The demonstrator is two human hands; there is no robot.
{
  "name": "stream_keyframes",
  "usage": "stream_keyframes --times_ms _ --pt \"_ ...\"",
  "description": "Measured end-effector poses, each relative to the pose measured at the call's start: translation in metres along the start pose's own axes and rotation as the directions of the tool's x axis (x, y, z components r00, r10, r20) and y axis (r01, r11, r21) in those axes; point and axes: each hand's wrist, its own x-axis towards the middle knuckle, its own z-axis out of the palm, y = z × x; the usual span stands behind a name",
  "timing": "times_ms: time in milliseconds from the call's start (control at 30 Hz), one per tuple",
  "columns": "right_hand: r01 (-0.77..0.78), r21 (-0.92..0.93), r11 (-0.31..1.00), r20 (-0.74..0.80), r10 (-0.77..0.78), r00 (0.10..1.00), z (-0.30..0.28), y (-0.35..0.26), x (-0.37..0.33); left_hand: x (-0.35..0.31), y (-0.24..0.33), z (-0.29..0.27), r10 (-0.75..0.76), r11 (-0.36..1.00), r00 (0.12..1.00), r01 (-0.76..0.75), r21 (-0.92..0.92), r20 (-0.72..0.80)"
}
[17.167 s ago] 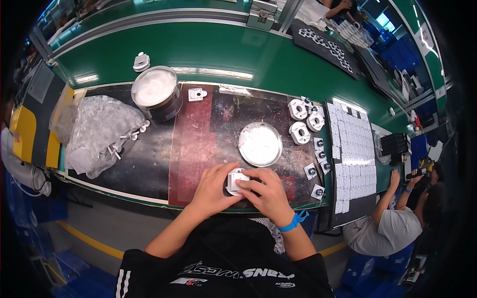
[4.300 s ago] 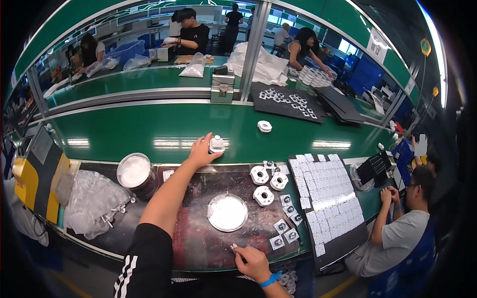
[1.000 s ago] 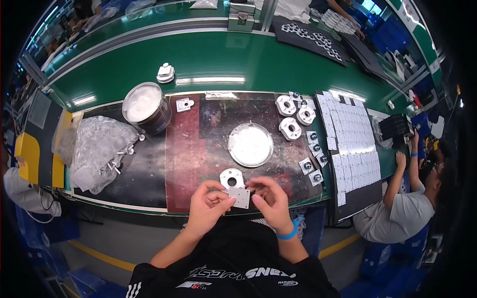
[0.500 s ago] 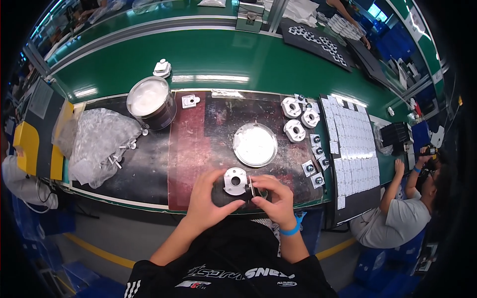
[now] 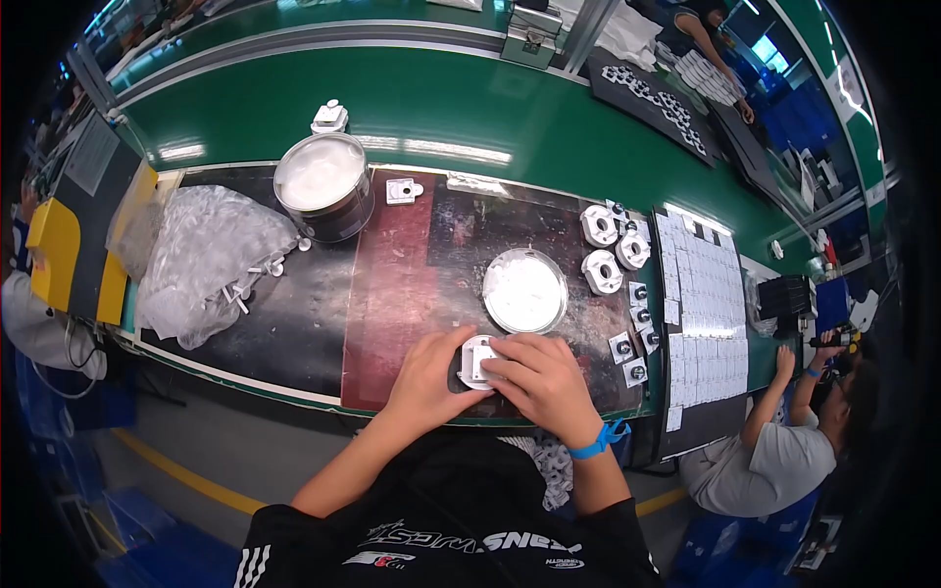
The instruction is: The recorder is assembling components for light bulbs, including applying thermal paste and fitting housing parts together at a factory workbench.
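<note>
My left hand (image 5: 421, 384) grips a white round plastic housing (image 5: 467, 370) from its left side, at the near edge of the work mat. On top of the housing lies a small white square plate (image 5: 482, 360), and the fingers of my right hand (image 5: 549, 382) close over it from the right. Those fingers partly cover both pieces, so I cannot see how they fit together. Just beyond my hands is a round clear dish (image 5: 525, 321) with a white substance in it. To its right stand several white ring-shaped housings (image 5: 602, 272) and small square plates with black centres (image 5: 621, 348).
A tub of white paste (image 5: 338, 223) and a bag of white parts (image 5: 211, 260) stand left. Far right is a black board (image 5: 701, 426) with rows of white plates. A co-worker (image 5: 769, 446) sits beyond it. A single white plate (image 5: 403, 191) lies behind.
The square plate, held upright beside the housing before, now lies over it. My right hand has turned palm-down onto the housing. The whole view has shifted slightly.
</note>
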Motion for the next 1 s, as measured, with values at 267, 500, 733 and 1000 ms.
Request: stream_keyframes --times_ms 267,500,733,1000 --pt "-0.083 0.055 0.995 -0.028 0.085 0.996 0.0023 -0.0055 0.0016 0.0007 -0.002 0.0023 0.013 1.0 1.0 -0.013 0.005 -0.017" --pt "-0.069 0.08 0.994 -0.003 0.069 0.998 0.0036 -0.0032 0.0011 0.0007 -0.0015 0.0033 0.022 1.0 0.999 -0.022 0.004 -0.026" --pt "-0.053 0.046 0.998 0.011 0.052 0.999 0.0021 -0.0058 0.0034 -0.0006 -0.0028 0.0026 0.023 1.0 0.999 -0.024 -0.015 -0.024" --pt "-0.013 0.02 1.0 0.031 0.013 0.999 0.0003 -0.0011 0.0026 0.0005 -0.0027 0.0027 0.01 1.0 1.0 -0.01 -0.01 -0.007"
